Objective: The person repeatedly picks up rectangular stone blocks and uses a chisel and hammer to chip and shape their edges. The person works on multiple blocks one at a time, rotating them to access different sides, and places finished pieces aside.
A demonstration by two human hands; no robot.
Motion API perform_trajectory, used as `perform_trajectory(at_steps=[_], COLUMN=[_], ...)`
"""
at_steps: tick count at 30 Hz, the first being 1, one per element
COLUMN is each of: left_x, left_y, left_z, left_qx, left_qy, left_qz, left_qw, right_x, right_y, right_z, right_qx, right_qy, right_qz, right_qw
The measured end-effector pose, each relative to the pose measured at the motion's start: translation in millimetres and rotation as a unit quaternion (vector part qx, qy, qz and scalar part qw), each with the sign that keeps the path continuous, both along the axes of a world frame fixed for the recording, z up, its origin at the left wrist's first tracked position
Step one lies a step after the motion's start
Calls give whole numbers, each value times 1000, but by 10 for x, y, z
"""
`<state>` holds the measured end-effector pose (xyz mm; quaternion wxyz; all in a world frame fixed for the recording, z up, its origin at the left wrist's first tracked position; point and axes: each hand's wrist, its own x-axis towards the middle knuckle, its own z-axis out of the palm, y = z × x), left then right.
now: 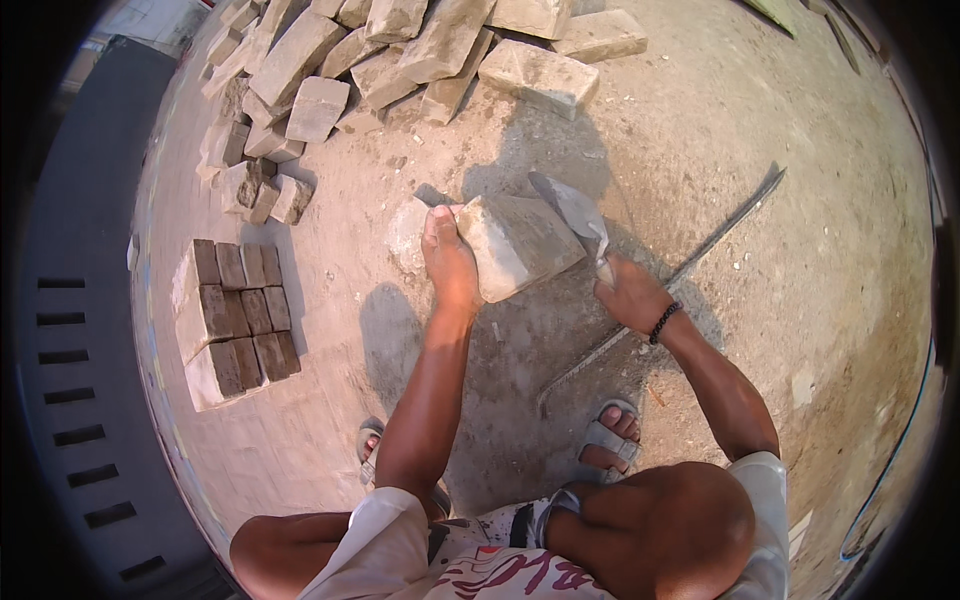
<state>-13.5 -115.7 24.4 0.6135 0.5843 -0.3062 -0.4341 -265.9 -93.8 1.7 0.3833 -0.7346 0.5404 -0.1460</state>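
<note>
My left hand [450,258] grips the left end of a pale, dusty brick [515,245], which is tilted in front of me above the ground. Closed around the handle of a pointed trowel [575,212], my right hand [635,295] is to the right of the brick. The trowel's grey blade lies along the brick's upper right edge and looks to be touching it. My left fingers are partly hidden behind the brick.
A loose heap of bricks [430,40] lies at the far left. Nearer on the left stands a neat stack of bricks [240,315]. A long thin metal bar [715,235] crosses the ground at right. A dark slotted wall [80,250] runs along the left, and a blue hose [905,440] along the right.
</note>
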Motion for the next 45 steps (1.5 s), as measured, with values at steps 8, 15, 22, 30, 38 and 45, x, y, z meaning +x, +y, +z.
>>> perform_trajectory(at_steps=[8, 15, 22, 30, 38, 45], left_x=[-7, 49, 95, 209, 87, -16], left_y=[56, -7, -5, -88, -88, -104], left_z=[10, -4, 34, -20, -1, 74], left_qx=[10, -8, -3, -35, -54, -35], left_qy=[15, 8, 57, -13, -44, -92], left_qz=[16, 21, -5, -11, -18, -21], left_qw=[1000, 1000, 998, 999, 997, 995], right_x=[165, 363, 156, -12, 77, 84], right_y=[120, 202, -84, 202, 227, 509], right_z=[-162, 664, 433, -106, 330, -234], right_qx=[-30, -8, 12, 34, 59, -26], right_qy=[46, -80, -40, -54, -74, -106], right_qz=[7, 52, 19, -78, -81, -116], right_qw=[998, 995, 999, 995, 992, 987])
